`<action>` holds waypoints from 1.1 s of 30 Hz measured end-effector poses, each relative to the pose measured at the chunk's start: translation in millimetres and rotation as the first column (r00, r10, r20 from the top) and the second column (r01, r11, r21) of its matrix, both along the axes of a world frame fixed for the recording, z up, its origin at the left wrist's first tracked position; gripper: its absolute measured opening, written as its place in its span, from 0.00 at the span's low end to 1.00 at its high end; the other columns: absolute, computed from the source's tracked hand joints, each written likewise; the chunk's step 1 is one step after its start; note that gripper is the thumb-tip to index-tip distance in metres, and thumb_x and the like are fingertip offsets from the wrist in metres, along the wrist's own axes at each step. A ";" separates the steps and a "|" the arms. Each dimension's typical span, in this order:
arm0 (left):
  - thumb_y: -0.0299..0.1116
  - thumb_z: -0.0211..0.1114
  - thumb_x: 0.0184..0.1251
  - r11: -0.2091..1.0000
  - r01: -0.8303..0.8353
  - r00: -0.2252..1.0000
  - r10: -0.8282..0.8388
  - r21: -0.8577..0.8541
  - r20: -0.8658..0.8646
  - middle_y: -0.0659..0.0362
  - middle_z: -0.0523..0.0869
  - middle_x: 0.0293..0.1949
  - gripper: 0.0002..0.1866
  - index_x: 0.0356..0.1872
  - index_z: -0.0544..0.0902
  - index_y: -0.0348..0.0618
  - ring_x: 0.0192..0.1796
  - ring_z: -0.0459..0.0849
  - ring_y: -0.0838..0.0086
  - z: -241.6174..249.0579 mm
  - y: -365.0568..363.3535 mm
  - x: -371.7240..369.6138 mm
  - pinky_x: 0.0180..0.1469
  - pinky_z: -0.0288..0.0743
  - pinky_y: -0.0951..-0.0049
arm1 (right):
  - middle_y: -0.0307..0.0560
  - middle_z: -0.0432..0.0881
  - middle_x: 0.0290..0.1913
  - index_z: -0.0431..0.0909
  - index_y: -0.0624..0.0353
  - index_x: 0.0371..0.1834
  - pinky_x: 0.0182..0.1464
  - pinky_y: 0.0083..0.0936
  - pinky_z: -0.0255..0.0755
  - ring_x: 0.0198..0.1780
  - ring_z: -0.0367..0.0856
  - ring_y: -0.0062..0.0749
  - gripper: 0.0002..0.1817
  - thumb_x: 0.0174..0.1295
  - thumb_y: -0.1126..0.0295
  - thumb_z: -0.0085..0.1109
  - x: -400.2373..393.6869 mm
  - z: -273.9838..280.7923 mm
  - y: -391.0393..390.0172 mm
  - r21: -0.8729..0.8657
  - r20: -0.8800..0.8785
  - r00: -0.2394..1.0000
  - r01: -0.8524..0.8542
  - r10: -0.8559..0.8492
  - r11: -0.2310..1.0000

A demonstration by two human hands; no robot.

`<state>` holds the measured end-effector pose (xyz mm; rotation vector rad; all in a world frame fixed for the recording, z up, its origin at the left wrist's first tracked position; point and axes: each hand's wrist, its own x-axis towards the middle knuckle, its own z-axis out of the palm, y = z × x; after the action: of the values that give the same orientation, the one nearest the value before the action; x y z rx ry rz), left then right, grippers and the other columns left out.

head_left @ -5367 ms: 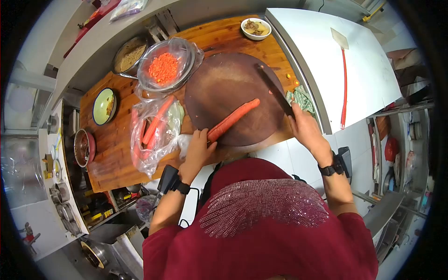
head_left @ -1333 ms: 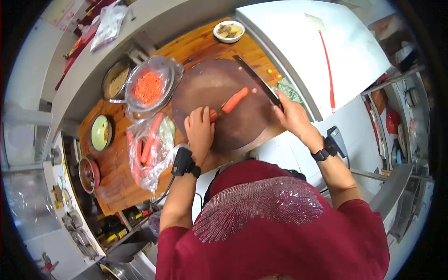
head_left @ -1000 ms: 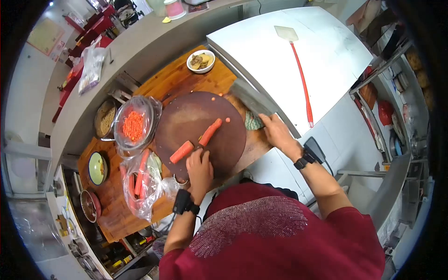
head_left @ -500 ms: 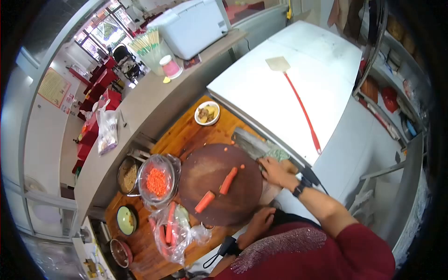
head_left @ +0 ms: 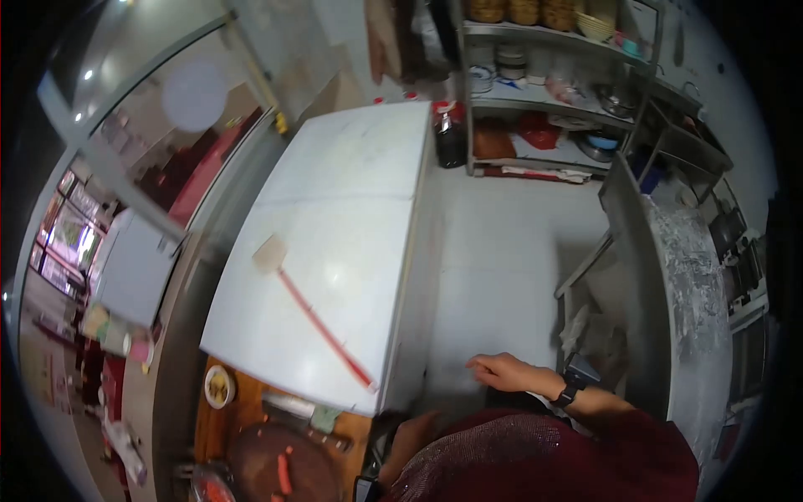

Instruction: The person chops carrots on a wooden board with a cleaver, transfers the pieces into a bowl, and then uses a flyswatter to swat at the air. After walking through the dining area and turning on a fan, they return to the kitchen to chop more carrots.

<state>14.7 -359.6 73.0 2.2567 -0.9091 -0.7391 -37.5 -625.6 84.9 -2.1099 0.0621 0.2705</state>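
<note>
Orange-red carrot (head_left: 284, 474) on the round board (head_left: 251, 460), cleaver (head_left: 288, 406) just beside on the wooden surface (head_left: 214, 422), left hand (head_left: 421, 428) near the shirt (head_left: 535, 460) (blurred, grip impossible to tell), right hand (head_left: 502, 373) above the floor (head_left: 493, 293), grip loosely open.

The wooden table (head_left: 249, 395) held a round chopping board (head_left: 311, 468), a cleaver (head_left: 288, 406), a green cloth (head_left: 326, 417), a white bowl (head_left: 219, 387) and a plastic-covered bowl (head_left: 212, 487).
</note>
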 end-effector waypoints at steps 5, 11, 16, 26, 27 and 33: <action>0.29 0.56 0.55 0.992 0.128 0.988 -0.127 -0.002 0.083 0.52 0.83 0.33 0.16 0.48 0.76 0.45 0.37 0.82 0.56 12.0 -159.8 35.0 0.40 0.74 0.58 | 0.46 0.82 0.36 0.69 0.61 0.52 0.41 0.26 0.73 0.38 0.82 0.32 0.16 0.64 0.67 0.47 23.9 28.0 -121.1 0.063 -0.020 0.991 0.131 -0.130 0.989; 0.33 0.61 0.56 0.957 0.265 0.957 -0.246 -0.120 0.155 0.50 0.82 0.27 0.14 0.46 0.79 0.50 0.33 0.83 0.56 11.3 -304.1 77.7 0.36 0.76 0.63 | 0.47 0.81 0.36 0.68 0.62 0.54 0.41 0.25 0.73 0.37 0.82 0.28 0.18 0.63 0.66 0.47 68.9 9.3 -233.5 0.285 -0.139 0.952 0.302 -0.273 0.910; 0.34 0.56 0.58 0.952 0.303 0.953 -0.303 -0.034 0.009 0.47 0.82 0.30 0.13 0.43 0.76 0.42 0.35 0.81 0.52 -29.7 -399.0 145.9 0.38 0.73 0.55 | 0.47 0.81 0.36 0.68 0.64 0.53 0.39 0.23 0.73 0.36 0.81 0.26 0.18 0.63 0.67 0.46 118.9 -18.8 -326.8 0.336 -0.134 0.966 0.256 -0.223 0.906; 0.32 0.58 0.58 0.860 0.446 0.895 -0.424 -0.248 0.140 0.50 0.82 0.29 0.09 0.39 0.79 0.44 0.32 0.80 0.54 48.3 -655.9 354.4 0.37 0.72 0.58 | 0.47 0.81 0.36 0.68 0.64 0.53 0.37 0.24 0.73 0.36 0.80 0.26 0.17 0.63 0.68 0.45 310.0 10.4 -544.6 0.231 -0.120 0.962 0.269 -0.247 0.935; 0.31 0.59 0.57 0.893 0.335 0.939 -0.291 -0.299 0.183 0.50 0.82 0.30 0.09 0.39 0.79 0.44 0.33 0.80 0.54 38.3 -666.9 372.1 0.37 0.72 0.58 | 0.47 0.81 0.35 0.68 0.64 0.53 0.36 0.23 0.73 0.36 0.80 0.25 0.17 0.63 0.68 0.45 329.0 14.6 -563.8 0.305 -0.116 0.956 0.293 -0.270 0.906; 0.28 0.59 0.55 0.997 0.071 0.809 -0.034 -0.041 0.587 0.50 0.80 0.28 0.07 0.36 0.78 0.42 0.33 0.78 0.55 -4.0 -714.8 498.8 0.39 0.71 0.59 | 0.47 0.81 0.35 0.69 0.66 0.52 0.31 0.22 0.74 0.32 0.80 0.24 0.16 0.63 0.70 0.45 431.8 -17.1 -665.7 0.386 -0.318 0.920 0.348 -0.231 0.855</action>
<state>513.4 -1074.4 69.0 2.4494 -1.2551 -0.0028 394.4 -1291.3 67.8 -1.5787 0.4390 0.3416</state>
